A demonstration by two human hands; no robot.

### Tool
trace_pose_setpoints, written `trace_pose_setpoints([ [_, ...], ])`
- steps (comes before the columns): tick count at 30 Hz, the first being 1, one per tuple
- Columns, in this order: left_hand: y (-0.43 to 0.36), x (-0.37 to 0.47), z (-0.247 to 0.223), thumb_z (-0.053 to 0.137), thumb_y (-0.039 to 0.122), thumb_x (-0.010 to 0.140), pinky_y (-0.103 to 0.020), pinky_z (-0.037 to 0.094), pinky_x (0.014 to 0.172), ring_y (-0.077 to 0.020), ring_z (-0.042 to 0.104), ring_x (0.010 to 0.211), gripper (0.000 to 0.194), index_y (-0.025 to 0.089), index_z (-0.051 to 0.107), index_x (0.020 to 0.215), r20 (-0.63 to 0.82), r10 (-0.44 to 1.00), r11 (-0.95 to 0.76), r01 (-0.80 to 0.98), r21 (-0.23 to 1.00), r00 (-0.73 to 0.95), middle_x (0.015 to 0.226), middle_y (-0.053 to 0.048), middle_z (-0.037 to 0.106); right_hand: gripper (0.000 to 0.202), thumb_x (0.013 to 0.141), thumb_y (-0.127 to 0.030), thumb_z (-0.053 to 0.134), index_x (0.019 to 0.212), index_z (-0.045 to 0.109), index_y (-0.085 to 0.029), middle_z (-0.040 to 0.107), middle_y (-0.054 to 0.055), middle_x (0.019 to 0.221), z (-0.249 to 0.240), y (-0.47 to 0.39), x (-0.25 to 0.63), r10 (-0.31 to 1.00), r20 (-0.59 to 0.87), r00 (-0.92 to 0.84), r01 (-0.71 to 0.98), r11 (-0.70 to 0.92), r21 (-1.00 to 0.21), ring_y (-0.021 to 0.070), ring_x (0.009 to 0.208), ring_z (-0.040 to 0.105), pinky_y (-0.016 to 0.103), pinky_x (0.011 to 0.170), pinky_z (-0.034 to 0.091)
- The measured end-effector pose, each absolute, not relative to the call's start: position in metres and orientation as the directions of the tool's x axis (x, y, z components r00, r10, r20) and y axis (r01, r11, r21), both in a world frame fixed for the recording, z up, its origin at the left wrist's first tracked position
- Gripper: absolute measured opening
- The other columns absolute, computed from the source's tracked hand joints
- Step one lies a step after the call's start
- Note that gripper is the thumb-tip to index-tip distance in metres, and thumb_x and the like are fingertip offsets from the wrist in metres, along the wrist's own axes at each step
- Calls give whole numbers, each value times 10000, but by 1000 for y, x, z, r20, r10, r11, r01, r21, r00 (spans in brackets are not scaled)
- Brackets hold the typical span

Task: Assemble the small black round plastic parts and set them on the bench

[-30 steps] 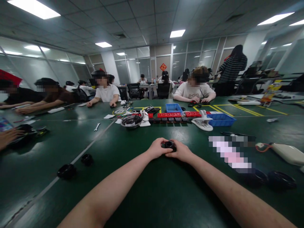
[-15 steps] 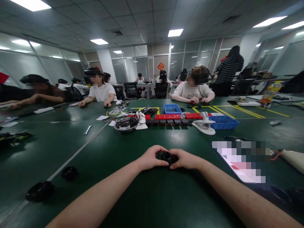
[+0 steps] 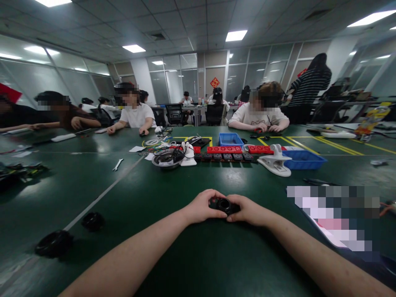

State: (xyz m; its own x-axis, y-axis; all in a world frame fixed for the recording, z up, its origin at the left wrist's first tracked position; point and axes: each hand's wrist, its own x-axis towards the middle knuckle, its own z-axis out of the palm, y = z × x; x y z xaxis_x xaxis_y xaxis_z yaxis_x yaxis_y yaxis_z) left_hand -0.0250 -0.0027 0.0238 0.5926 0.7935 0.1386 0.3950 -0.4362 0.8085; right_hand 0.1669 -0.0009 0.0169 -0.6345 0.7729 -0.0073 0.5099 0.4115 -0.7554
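Both my hands meet around a small black ring-shaped part (image 3: 224,204), with its round opening turned toward me. My left hand (image 3: 206,207) curls its fingers and thumb about the left side of it. From the right, my right hand (image 3: 244,209) grips the same part, covering much of that side. Its exact kind does not show. Two more black round parts lie off to the left: a larger ring-like one (image 3: 54,243) near me and a smaller one (image 3: 93,222) just behind it.
Across the green table (image 3: 173,181) stand red power strips (image 3: 224,149), a metal bowl (image 3: 167,159) with cables, a white clamp (image 3: 276,161) and blue bins (image 3: 305,160). A wrench (image 3: 118,164) lies at left, a blurred-out screen (image 3: 334,218) at right. Several people sit beyond.
The view has swung slightly left, so the scene sits further right in the picture. My hands keep hold of the black part with hardly any change in grip.
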Motion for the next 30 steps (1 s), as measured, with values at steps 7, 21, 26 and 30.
trace_pose_setpoints([
  [7, -5, -24, 24, 674, 336, 556, -241, 377, 658, -140, 471, 766, 435, 182, 543, 941, 139, 805, -433, 411, 802, 576, 901, -27, 513, 320, 576, -239, 659, 873, 576, -157, 560, -1, 804, 17, -3, 166, 794, -21, -607, 507, 367, -780, 163, 756, 505, 256, 660, 377],
  [21, -18, -14, 28, 674, 384, 533, -251, 366, 655, -161, 476, 783, 405, 173, 536, 850, 154, 881, -399, 527, 750, 447, 868, -20, 518, 328, 507, -296, 694, 737, 502, -164, 506, -26, 706, 12, -10, 160, 877, 13, -481, 634, 358, -686, 129, 652, 463, 205, 526, 310],
  [26, -22, -8, 22, 660, 382, 552, -273, 362, 669, -169, 476, 787, 367, 177, 516, 820, 204, 930, -355, 608, 710, 305, 831, -15, 512, 333, 540, -403, 649, 687, 460, -171, 514, 6, 688, 8, -20, 144, 955, 141, -260, 829, 296, -475, 144, 622, 460, 225, 508, 273],
  [30, -23, -5, 18, 649, 358, 575, -295, 356, 708, -180, 469, 816, 338, 178, 502, 820, 271, 930, -368, 645, 670, 249, 831, -19, 504, 285, 608, -414, 587, 694, 467, -170, 543, 42, 717, 8, -26, 135, 955, 234, -183, 914, 253, -317, 182, 675, 486, 256, 546, 275],
])
